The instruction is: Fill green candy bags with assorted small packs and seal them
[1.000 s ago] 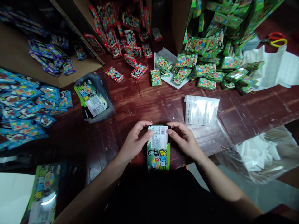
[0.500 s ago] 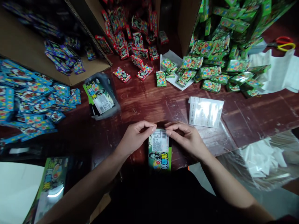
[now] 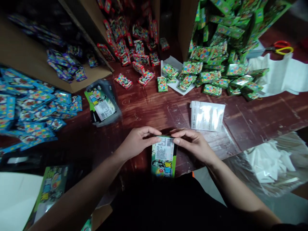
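A flat green-and-black printed packet (image 3: 163, 163) with a white barcode label lies in front of me at the table's near edge. My left hand (image 3: 141, 140) has its thumb and index finger at the packet's upper left corner. At the upper right corner, my right hand (image 3: 192, 142) holds the same edge, its thumb on the label. The fingertips behind the edge are partly hidden. Left of my hands, a stack of similar printed packets (image 3: 102, 102) rests on the table. A shiny white sticker sheet (image 3: 207, 117) lies beyond my right hand.
Blue candy boxes (image 3: 36, 106) are heaped at left. Cardboard cartons hold purple boxes (image 3: 64, 64), red boxes (image 3: 139, 48) and green boxes (image 3: 211, 77), some spilling onto the table (image 3: 144, 106). Scissors (image 3: 281, 47) lie far right. A clear plastic bag (image 3: 271, 163) with white scraps hangs at the right edge.
The camera view has shifted slightly. My left thumb and index finger have parted a little at the packet's top edge, and the packet sits slightly lower in view.
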`<act>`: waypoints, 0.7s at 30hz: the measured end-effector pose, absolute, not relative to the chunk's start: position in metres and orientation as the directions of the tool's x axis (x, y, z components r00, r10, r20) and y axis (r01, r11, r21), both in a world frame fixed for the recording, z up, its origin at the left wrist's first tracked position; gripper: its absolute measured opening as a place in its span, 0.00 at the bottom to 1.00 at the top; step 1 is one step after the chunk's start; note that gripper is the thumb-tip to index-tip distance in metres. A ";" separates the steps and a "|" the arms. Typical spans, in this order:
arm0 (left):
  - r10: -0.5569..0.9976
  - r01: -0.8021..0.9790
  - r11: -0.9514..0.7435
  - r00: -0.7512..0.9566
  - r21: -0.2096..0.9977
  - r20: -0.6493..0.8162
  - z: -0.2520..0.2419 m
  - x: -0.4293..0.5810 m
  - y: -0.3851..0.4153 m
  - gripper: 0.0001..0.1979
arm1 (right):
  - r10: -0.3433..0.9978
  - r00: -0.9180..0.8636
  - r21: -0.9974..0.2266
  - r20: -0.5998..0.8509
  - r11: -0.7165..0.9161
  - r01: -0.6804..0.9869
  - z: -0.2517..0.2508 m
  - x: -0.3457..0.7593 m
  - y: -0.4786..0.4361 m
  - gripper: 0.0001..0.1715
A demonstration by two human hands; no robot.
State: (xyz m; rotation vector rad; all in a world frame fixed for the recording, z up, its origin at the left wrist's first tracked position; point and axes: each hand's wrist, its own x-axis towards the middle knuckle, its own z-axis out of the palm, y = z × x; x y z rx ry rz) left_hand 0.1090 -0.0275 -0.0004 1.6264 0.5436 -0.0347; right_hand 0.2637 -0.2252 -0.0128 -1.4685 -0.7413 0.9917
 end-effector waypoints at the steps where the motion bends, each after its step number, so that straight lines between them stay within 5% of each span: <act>1: 0.329 0.359 -0.055 0.888 0.932 -0.323 -0.003 0.109 -0.028 0.12 | 0.888 0.441 -0.992 -0.130 -0.119 -0.051 -0.014 0.263 -0.227 0.10; 5: 0.299 0.386 -0.244 0.902 0.890 -0.310 -0.018 0.119 -0.021 0.12 | 0.911 0.408 -0.949 0.060 -0.075 0.307 -0.012 0.292 -0.238 0.12; 10: 0.237 0.270 -0.603 0.959 0.751 -0.154 -0.024 0.156 -0.011 0.11 | 0.820 0.497 -0.667 0.284 -0.203 0.717 -0.005 0.391 -0.253 0.23; 14: 0.158 0.194 -0.720 0.981 0.667 -0.115 -0.021 0.191 -0.023 0.07 | 0.900 0.384 -0.496 0.204 -0.244 0.834 -0.016 0.454 -0.232 0.19; 17: 0.124 0.204 -0.729 0.978 0.653 -0.167 -0.019 0.206 -0.035 0.06 | 0.950 0.288 -0.484 0.118 -0.198 0.852 -0.028 0.472 -0.211 0.14; 21: 0.007 0.035 -0.872 0.998 0.489 -0.059 -0.011 0.220 -0.048 0.04 | 0.958 0.265 -0.524 0.107 -0.172 0.835 -0.039 0.474 -0.202 0.07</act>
